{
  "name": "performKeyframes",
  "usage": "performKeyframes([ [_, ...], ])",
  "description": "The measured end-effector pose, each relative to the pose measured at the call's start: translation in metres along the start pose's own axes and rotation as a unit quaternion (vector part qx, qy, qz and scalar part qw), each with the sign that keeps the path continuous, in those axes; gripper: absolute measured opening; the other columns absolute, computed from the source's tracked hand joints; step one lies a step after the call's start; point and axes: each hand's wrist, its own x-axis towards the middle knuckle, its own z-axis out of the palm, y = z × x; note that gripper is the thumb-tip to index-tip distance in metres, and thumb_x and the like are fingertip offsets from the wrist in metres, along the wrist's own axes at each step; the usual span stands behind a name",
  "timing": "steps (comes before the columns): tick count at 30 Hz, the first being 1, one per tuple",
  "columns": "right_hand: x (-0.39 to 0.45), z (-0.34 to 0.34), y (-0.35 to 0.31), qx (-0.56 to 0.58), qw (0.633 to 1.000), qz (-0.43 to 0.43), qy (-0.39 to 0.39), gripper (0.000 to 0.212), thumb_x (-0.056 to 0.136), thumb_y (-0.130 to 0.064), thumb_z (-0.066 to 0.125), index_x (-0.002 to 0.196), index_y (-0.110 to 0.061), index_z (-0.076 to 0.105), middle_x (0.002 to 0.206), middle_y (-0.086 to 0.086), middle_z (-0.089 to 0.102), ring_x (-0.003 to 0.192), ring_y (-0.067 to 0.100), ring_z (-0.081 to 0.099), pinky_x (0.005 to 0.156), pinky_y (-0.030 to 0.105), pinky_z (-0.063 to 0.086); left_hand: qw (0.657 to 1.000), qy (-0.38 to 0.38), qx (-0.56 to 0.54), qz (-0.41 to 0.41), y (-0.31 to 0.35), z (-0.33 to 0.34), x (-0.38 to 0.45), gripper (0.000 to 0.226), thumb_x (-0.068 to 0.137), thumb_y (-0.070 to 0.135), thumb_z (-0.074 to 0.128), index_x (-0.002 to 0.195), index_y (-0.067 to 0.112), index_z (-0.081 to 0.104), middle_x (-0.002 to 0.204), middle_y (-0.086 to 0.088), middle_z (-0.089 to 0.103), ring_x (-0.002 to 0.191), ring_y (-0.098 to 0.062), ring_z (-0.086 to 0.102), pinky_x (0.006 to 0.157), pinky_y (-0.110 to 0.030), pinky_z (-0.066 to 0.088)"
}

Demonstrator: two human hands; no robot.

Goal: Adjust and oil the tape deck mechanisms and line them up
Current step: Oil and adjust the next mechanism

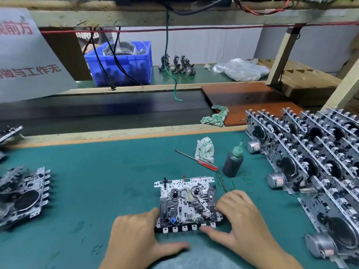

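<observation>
Head view: a tape deck mechanism (187, 203) lies flat on the green bench mat (101, 183), face up, between a worker's two hands at the near edge. The left hand (136, 235) rests at the unit's lower left corner, its thumb against the left side of the chassis and its fingers stretched flat on the mat along the front row of tabs. The right hand (240, 218) sits at the lower right corner, fingers loosely curled over the right edge of the mechanism and thumb lying along the front tabs; whether it truly grips the frame cannot be told. Just beyond the right hand stands a dark oil bottle (233, 164) with a green needle tip, a red-handled screwdriver (197, 160) and a crumpled rag (205, 150) beside it. Rows of further mechanisms (314, 158) stand on edge at the right of the bench, motors facing out, and another mechanism (23, 195) lies at the far left, well apart from the hands. Behind the bench run a dark conveyor belt (104, 111) and a blue crate (120, 63)
</observation>
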Motion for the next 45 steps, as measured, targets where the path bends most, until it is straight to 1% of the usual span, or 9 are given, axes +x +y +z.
performKeyframes([
  [6, -0.001, 0.0, 0.004, 0.064, 0.997, 0.018, -0.026, 0.05, 0.064, -0.063, 0.066, 0.06, -0.016, 0.05, 0.062, -0.007, 0.047, 0.065, 0.011, 0.043, 0.083, 0.023, 0.035, 0.996, 0.003, -0.021, -0.092, 0.008, 0.006, -0.002, 0.066, 0.051, 0.083, 0.04, 0.037, 0.019, 0.047, 0.027, -0.003, 0.037, 0.024, -0.017, 0.041, 0.031, -0.022, 0.028],
  [11, -0.002, 0.001, 0.002, 0.065, 0.998, 0.014, -0.007, 0.045, 0.068, -0.058, 0.066, 0.058, -0.018, 0.048, 0.06, -0.009, 0.045, 0.062, 0.01, 0.041, 0.083, 0.024, 0.037, 0.998, -0.026, -0.045, -0.045, -0.001, 0.003, -0.002, 0.063, 0.052, 0.085, 0.042, 0.043, 0.023, 0.048, 0.03, 0.006, 0.04, 0.028, -0.011, 0.043, 0.03, -0.023, 0.034],
  [18, 0.0, -0.003, 0.006, 0.071, 0.997, 0.012, -0.039, 0.049, 0.064, -0.061, 0.068, 0.061, -0.015, 0.049, 0.064, -0.009, 0.044, 0.064, 0.01, 0.039, 0.079, 0.023, 0.036, 0.997, -0.004, -0.046, -0.067, 0.007, 0.006, -0.003, 0.059, 0.054, 0.074, 0.047, 0.039, 0.017, 0.047, 0.027, 0.001, 0.037, 0.025, -0.015, 0.041, 0.03, -0.022, 0.035],
  [24, -0.002, -0.001, 0.0, 0.024, 0.999, 0.018, -0.01, 0.046, 0.07, -0.059, 0.061, 0.059, -0.015, 0.051, 0.061, -0.008, 0.049, 0.06, 0.014, 0.046, 0.075, 0.024, 0.037, 0.995, -0.043, -0.083, -0.016, -0.005, -0.002, 0.001, 0.069, 0.054, 0.092, 0.039, 0.044, 0.025, 0.052, 0.031, 0.009, 0.041, 0.03, -0.006, 0.042, 0.032, -0.014, 0.034],
  [30, -0.002, -0.004, -0.004, 0.013, 0.999, 0.048, 0.0, 0.051, 0.064, -0.066, 0.06, 0.055, -0.017, 0.049, 0.057, -0.009, 0.047, 0.058, 0.012, 0.046, 0.074, 0.018, 0.035, 0.994, -0.03, -0.098, 0.025, -0.003, -0.002, -0.003, 0.078, 0.064, 0.093, 0.034, 0.04, 0.019, 0.039, 0.03, 0.006, 0.037, 0.028, -0.008, 0.039, 0.032, -0.014, 0.033],
  [35, 0.0, -0.01, -0.004, 0.061, 0.998, 0.004, -0.022, 0.044, 0.073, -0.056, 0.061, 0.06, -0.018, 0.045, 0.062, -0.011, 0.036, 0.064, 0.004, 0.028, 0.064, 0.014, 0.028, 0.994, -0.058, -0.087, -0.027, -0.004, -0.005, -0.002, 0.063, 0.056, 0.089, 0.038, 0.049, 0.031, 0.061, 0.03, 0.005, 0.03, 0.032, -0.009, 0.043, 0.033, -0.018, 0.034],
  [38, 0.001, -0.014, -0.009, 0.092, 0.994, 0.027, -0.047, 0.043, 0.077, -0.056, 0.057, 0.06, -0.018, 0.046, 0.061, -0.012, 0.037, 0.062, 0.003, 0.027, 0.06, 0.017, 0.029, 0.989, -0.059, -0.128, -0.043, -0.006, -0.012, -0.001, 0.074, 0.065, 0.091, 0.033, 0.046, 0.022, 0.053, 0.033, 0.003, 0.035, 0.038, -0.014, 0.038, 0.038, -0.015, 0.027],
  [41, 0.005, -0.02, -0.013, 0.212, 0.968, 0.108, -0.082, 0.038, 0.075, -0.06, 0.055, 0.061, -0.029, 0.038, 0.058, -0.013, 0.035, 0.06, 0.001, 0.032, 0.057, 0.019, 0.027, 0.962, -0.007, -0.257, -0.097, -0.005, -0.016, 0.0, 0.075, 0.069, 0.091, 0.029, 0.062, 0.019, 0.049, 0.038, -0.002, 0.032, 0.041, -0.011, 0.022, 0.044, -0.025, 0.026],
  [45, 0.014, -0.026, -0.023, 0.374, 0.896, 0.227, -0.071, 0.056, 0.073, -0.066, 0.049, 0.051, -0.015, 0.057, 0.05, 0.004, 0.058, 0.048, 0.004, 0.048, 0.054, 0.016, 0.036, 0.905, 0.041, -0.38, -0.189, 0.005, -0.027, 0.007, 0.065, 0.075, 0.071, 0.041, 0.038, 0.019, 0.038, 0.031, 0.002, 0.031, 0.034, -0.01, 0.028, 0.041, -0.025, 0.027],
])
